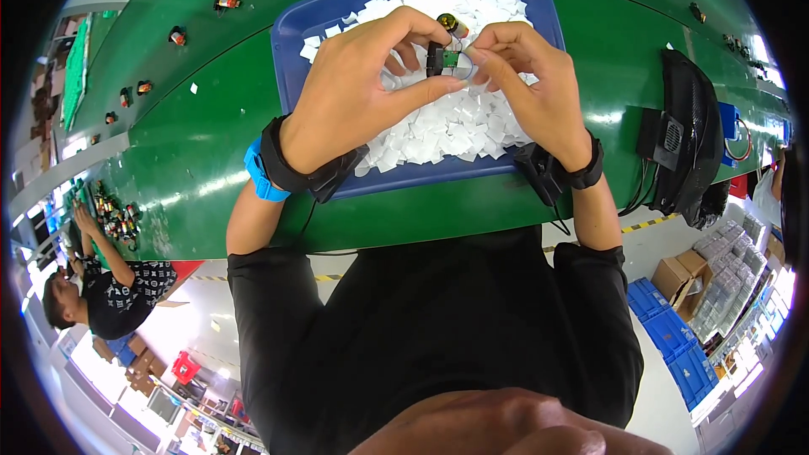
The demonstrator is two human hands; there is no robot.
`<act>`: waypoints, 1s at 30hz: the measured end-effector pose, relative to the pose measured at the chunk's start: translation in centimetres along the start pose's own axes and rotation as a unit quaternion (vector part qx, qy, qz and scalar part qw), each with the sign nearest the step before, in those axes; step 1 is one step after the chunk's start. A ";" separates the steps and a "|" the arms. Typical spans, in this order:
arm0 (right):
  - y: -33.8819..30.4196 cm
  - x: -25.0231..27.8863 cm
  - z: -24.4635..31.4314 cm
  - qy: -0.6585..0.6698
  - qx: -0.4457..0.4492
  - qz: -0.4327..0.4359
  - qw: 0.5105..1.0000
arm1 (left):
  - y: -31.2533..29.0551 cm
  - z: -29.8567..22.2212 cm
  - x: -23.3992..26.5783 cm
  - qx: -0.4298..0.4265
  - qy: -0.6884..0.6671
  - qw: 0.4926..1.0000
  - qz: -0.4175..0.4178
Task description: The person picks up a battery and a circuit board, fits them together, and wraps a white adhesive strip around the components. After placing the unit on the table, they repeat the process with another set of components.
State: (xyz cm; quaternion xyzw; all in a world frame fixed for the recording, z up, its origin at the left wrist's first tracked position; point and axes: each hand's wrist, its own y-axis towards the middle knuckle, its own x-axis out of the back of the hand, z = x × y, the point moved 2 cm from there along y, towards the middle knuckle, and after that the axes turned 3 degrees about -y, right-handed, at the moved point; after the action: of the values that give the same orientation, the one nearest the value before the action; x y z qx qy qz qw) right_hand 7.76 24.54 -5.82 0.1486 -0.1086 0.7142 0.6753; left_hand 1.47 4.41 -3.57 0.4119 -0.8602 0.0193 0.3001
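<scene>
Head view: a person is working over a green conveyor belt (211, 160), both hands raised above a blue rectangular plastic tray (291, 42).
Left hand (354, 101): the thumb and curled fingers are pinching the small black component with a green circuit board (444, 59) from its left side.
Right hand (531, 88): the thumb and forefinger are pressing together at the board's right edge; what lies between those tips cannot be told.
Workpiece position: the component is being held in the air between the two hands, above the tray's far half.
Tray contents: small white square pads (447, 131) are lying in a loose heap; a brass-coloured cylindrical part (453, 25) is showing just behind the fingers.
Step in hand: judging from the grips, something small is being fitted to the board.
Next move: it is likely calling for a steady left-hand hold and fine fingertip pressure from the right.
Surroundings: small motor-like parts (226, 2) are riding on the belt; a black fan (691, 139) is standing at the right.
</scene>
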 end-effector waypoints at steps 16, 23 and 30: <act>-0.3 0.5 0.2 0.182 0.014 0.030 0.983 | 0.0 -0.5 1.0 0.093 -0.105 0.990 0.010; 0.5 1.6 -1.5 -0.030 0.005 -0.110 0.993 | 0.2 -0.4 1.1 0.075 -0.098 0.992 0.004; 0.4 1.1 0.6 -0.056 0.101 -0.115 0.987 | 0.3 -0.2 0.6 0.005 -0.103 0.995 -0.001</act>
State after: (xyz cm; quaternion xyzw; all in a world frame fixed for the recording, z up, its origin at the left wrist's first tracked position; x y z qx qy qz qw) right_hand 7.34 25.36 -4.86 0.2674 -0.0561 0.6299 0.7270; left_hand 1.03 4.27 -2.99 0.4142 -0.8860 -0.0197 0.2075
